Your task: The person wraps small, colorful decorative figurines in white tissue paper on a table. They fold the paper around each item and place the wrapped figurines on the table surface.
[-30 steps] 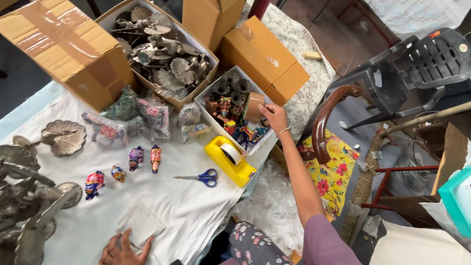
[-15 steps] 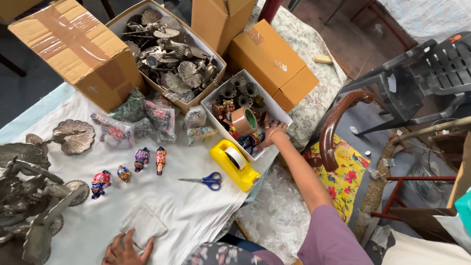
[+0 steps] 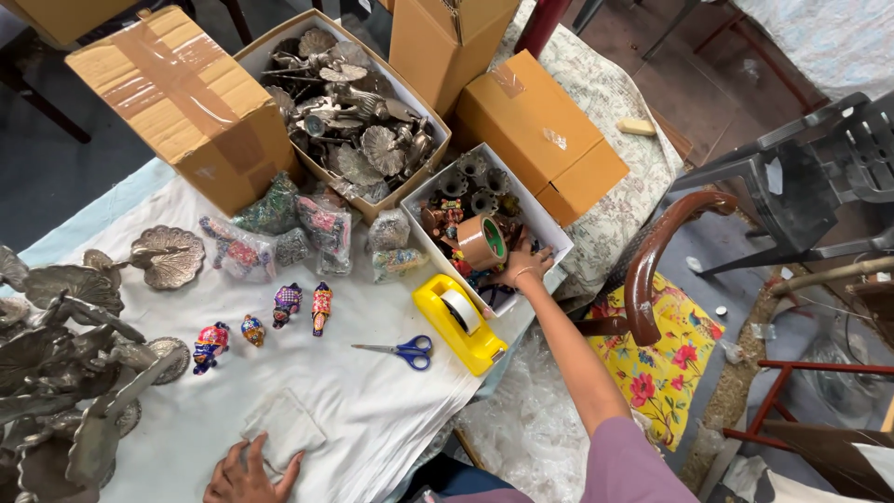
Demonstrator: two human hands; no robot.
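Right hand (image 3: 521,270) grasps brown tape roll (image 3: 482,242) over white box (image 3: 549,233); left hand (image 3: 247,470) lies flat, released, on white cloth (image 3: 372,410); chairs beyond

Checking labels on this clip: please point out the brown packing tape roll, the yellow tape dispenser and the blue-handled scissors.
brown packing tape roll (image 3: 481,242), head view, its outer band.
yellow tape dispenser (image 3: 458,323), head view, its top.
blue-handled scissors (image 3: 415,352), head view, its handles.

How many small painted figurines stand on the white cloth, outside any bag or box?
4, in a row left of the scissors: one, next, third, fourth. More may be hidden in the plastic bags behind them.
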